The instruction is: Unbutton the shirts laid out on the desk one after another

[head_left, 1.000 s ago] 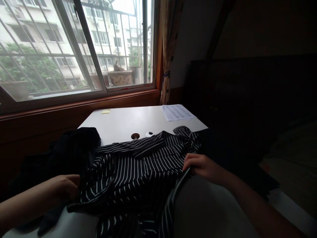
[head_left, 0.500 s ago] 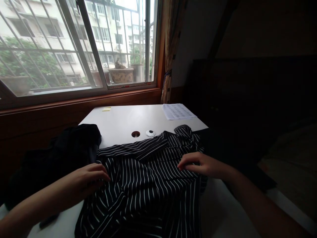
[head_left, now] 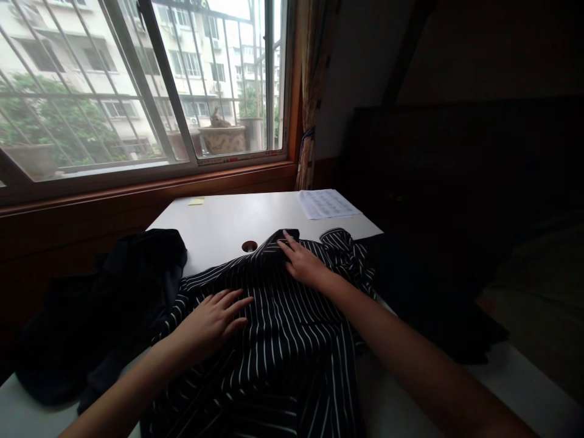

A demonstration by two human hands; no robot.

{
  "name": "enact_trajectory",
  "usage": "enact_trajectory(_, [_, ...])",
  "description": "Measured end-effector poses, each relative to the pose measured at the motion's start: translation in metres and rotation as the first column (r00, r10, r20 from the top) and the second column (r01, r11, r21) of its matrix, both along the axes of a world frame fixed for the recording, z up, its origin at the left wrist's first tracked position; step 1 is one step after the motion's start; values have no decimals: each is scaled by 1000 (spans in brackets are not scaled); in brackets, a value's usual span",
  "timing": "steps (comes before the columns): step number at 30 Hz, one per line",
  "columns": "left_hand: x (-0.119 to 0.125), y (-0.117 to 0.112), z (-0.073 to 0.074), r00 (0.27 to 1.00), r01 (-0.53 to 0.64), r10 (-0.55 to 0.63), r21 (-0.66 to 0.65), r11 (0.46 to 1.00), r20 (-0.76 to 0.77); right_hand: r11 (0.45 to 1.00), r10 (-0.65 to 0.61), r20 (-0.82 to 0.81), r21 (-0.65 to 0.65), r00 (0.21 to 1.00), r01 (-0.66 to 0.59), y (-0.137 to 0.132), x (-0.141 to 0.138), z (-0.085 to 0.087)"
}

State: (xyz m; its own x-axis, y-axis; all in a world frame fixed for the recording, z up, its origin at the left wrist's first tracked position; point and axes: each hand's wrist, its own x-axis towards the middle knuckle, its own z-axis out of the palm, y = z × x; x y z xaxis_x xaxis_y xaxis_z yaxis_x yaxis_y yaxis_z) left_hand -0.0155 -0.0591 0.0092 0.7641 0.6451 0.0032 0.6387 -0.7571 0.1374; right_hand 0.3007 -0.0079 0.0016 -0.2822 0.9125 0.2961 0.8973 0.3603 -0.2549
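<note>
A black garment with thin white stripes [head_left: 283, 340] lies spread over the near part of a white table [head_left: 228, 222]. My left hand [head_left: 212, 322] rests flat on its left side, fingers stretched out and pointing right. My right hand [head_left: 303, 263] reaches further away and presses flat on the garment's far edge, close to a round hole [head_left: 249, 246] in the tabletop. Neither hand holds anything.
A heap of dark cloth [head_left: 109, 298] sits on the table's left side. A printed sheet [head_left: 326, 204] lies at the far right corner, a small yellow note [head_left: 196, 201] at the far left. A barred window [head_left: 137, 85] and a curtain [head_left: 312, 91] stand behind; dark furniture fills the right.
Both hands have slid away from me over the striped garment: the left toward its middle, the right up to its far edge, now covering the small white disc beside the hole.
</note>
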Motion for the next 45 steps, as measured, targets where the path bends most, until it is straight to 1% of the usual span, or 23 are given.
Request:
enact_trajectory(2, [4, 10, -2, 998, -67, 67, 41, 997, -9, 996, 4, -91, 85, 996, 4, 8, -4, -5])
enact_trajectory(4, [9, 21, -4, 992, -123, 125, 81, 989, -18, 987, -13, -180, 156, 984, 41, 8, -8, -13])
enact_trajectory(8, [24, 53, -8, 964, -263, 267, 151, 953, -10, 966, -101, -261, 207, 960, 158, -4, -12, -27])
enact_trajectory(10, [30, 73, -14, 940, -336, 340, 164, 928, 1, 963, -116, -269, 206, 956, 174, -11, -11, -32])
enact_trajectory(13, [33, 100, -26, 907, -417, 421, 164, 894, 12, 977, -95, -226, 165, 969, 134, -16, -10, -35])
enact_trajectory(16, [28, 115, -37, 883, -467, 468, 175, 867, 35, 991, -67, -157, 104, 985, 84, -18, -11, -38])
enact_trajectory(19, [18, 116, -43, 885, -463, 465, 180, 868, 33, 998, -43, -97, 48, 994, 48, -22, -15, -41])
enact_trajectory(24, [0, 100, -47, 907, -413, 421, 191, 891, 0, 1000, -13, -39, -23, 999, 12, -42, -24, -42])
enact_trajectory(28, [-13, 87, -48, 911, -400, 413, 207, 893, -19, 995, 47, -10, -82, 999, -48, -65, -33, -38])
enact_trajectory(31, [-20, 81, -48, 900, -423, 435, 198, 884, -18, 986, 127, -27, -103, 992, -129, -74, -31, -31])
enact_trajectory(33, [-23, 80, -48, 896, -432, 443, 189, 882, -16, 980, 169, -68, -93, 983, -175, -70, -20, -25])
enact_trajectory(34, [-24, 80, -48, 896, -433, 443, 186, 882, -16, 983, 164, -91, -68, 982, -171, -65, -11, -21])
enact_trajectory(35, [-24, 80, -49, 897, -433, 442, 184, 883, -15, 989, 141, -113, -31, 984, -145, -58, -1, -18])
enact_trajectory(37, [-24, 81, -49, 897, -433, 442, 184, 883, -11, 997, 19, -132, 72, 991, -10, -44, 21, -14])
enact_trajectory(38, [-24, 81, -49, 897, -433, 442, 185, 882, -9, 994, -31, -133, 103, 991, 44, -37, 33, -13])
enact_trajectory(40, [-22, 83, -49, 896, -436, 443, 179, 882, -1, 988, -76, -117, 122, 990, 91, -26, 54, -16])
enact_trajectory(43, [-19, 89, -49, 895, -444, 445, 144, 884, 27, 993, -71, -58, 91, 996, 76, -17, 77, -29])
enact_trajectory(45, [-17, 97, -46, 900, -434, 427, 90, 896, 83, 996, -65, -19, 64, 998, 66, -12, 88, -39])
